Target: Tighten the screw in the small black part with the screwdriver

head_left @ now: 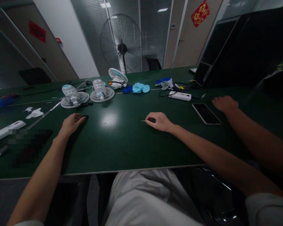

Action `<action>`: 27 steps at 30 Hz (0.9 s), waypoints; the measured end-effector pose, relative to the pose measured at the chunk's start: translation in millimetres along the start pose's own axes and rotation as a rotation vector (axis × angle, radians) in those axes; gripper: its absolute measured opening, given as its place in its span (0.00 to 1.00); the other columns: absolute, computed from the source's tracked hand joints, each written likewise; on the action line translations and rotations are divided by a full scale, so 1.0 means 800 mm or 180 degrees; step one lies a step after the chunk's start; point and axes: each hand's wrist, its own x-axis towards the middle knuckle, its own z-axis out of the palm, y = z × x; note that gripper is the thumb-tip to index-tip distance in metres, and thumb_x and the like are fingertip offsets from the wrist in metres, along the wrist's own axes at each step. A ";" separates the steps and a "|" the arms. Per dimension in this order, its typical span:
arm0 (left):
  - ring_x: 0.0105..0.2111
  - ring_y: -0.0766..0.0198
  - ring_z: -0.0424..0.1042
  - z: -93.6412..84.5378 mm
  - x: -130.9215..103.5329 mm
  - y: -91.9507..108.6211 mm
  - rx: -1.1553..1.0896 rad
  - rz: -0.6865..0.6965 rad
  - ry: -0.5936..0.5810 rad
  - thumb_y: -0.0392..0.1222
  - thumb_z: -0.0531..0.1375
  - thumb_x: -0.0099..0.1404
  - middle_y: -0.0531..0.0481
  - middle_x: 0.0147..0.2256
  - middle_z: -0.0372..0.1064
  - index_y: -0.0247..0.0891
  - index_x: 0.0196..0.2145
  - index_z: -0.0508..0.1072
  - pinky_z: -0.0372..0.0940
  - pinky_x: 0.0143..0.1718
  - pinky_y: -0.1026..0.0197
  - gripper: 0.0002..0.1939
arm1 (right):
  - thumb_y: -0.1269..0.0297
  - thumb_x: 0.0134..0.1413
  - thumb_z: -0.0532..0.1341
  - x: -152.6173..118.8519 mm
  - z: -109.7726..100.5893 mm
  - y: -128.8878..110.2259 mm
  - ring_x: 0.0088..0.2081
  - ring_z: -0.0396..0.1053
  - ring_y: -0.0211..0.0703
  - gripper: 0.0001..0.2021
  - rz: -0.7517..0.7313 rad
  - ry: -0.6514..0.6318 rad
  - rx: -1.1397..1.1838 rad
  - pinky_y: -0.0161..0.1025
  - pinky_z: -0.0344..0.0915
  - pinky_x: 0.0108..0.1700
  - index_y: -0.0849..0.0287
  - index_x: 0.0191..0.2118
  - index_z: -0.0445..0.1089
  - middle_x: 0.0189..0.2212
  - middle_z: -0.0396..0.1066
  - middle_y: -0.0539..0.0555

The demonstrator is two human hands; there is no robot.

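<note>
My left hand (72,124) rests on the green table (122,147), its thumb and fingertips closed on a small black object (85,116) whose kind I cannot make out. Farther right, my right hand (159,121) pinches a thin, pale, pin-like piece (142,121) that points left, just above the tabletop. Beyond my left hand lie two white fan heads with round grilles, the left fan head (74,99) and the right fan head (102,94). A third fan head (118,78) sits behind them, near light-blue fan blades (141,88).
A co-worker's hand (225,103) lies at the right, beside a phone (206,113). Behind the phone are a white power strip (180,95) and blue-and-white gloves (165,83). Another white bar (8,131) and crumpled white scraps (35,113) are at left. A black case (245,47) stands back right.
</note>
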 end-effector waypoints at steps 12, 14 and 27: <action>0.41 0.51 0.75 -0.019 -0.007 0.003 0.0565 -0.0103 -0.0263 0.47 0.59 0.67 0.40 0.44 0.77 0.35 0.44 0.80 0.68 0.44 0.55 0.16 | 0.58 0.68 0.63 0.000 0.000 0.001 0.38 0.75 0.44 0.09 -0.0007 -0.0009 0.0058 0.40 0.66 0.40 0.57 0.43 0.78 0.40 0.78 0.54; 0.42 0.51 0.75 -0.018 -0.007 0.003 0.0661 -0.0120 -0.0271 0.43 0.59 0.66 0.39 0.45 0.77 0.34 0.46 0.80 0.67 0.44 0.55 0.15 | 0.59 0.67 0.63 0.000 -0.001 -0.001 0.39 0.74 0.44 0.09 0.0007 -0.0005 0.0032 0.40 0.66 0.41 0.57 0.43 0.78 0.40 0.78 0.54; 0.46 0.50 0.75 -0.024 -0.017 0.008 0.0716 -0.0202 -0.0092 0.40 0.58 0.67 0.39 0.46 0.76 0.32 0.54 0.76 0.69 0.49 0.55 0.20 | 0.59 0.67 0.63 0.000 -0.001 -0.002 0.38 0.74 0.43 0.09 0.0004 -0.0022 0.0049 0.40 0.65 0.40 0.57 0.43 0.78 0.39 0.78 0.53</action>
